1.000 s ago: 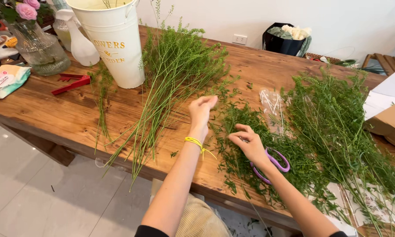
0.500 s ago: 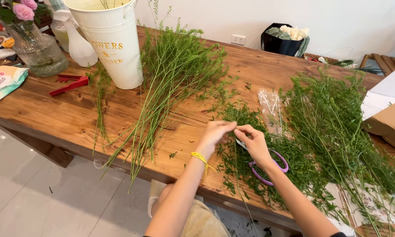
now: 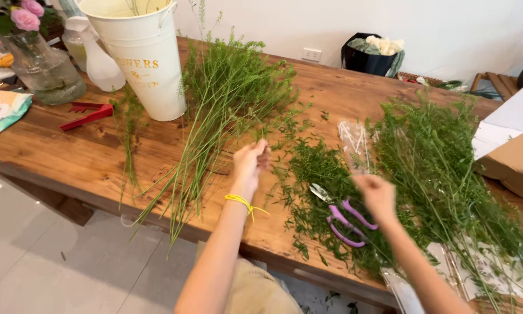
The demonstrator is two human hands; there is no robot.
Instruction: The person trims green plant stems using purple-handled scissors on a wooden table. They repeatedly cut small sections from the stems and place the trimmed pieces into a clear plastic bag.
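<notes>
The left hand point(image 3: 251, 161) is closing around a thin green stem point(image 3: 260, 125), fingers curled on it, lifting it just above the table point(image 3: 98, 157) beside the sorted bunch point(image 3: 215, 116), whose stalks are lying parallel with cut ends toward the near edge, apparently so they stay aligned for gathering. The right hand point(image 3: 377, 195) is blurred; it is hovering over the purple-handled scissors point(image 3: 343, 215), and I cannot tell whether its fingers are gripping the handles or merely resting near them. The scissors are lying, blades slightly parted, on a heap of trimmings point(image 3: 313, 174), within easy reach between the two piles. The unsorted sprigs point(image 3: 441, 163) are sprawling to the right, partly over paper, well apart from the sorted bunch. A cream bucket point(image 3: 142, 58) is standing upright at the bunch's far left, touching its foliage. A red tool point(image 3: 87, 114), a spray bottle point(image 3: 98, 58) and a glass vase point(image 3: 40, 70) are sitting farther left.
</notes>
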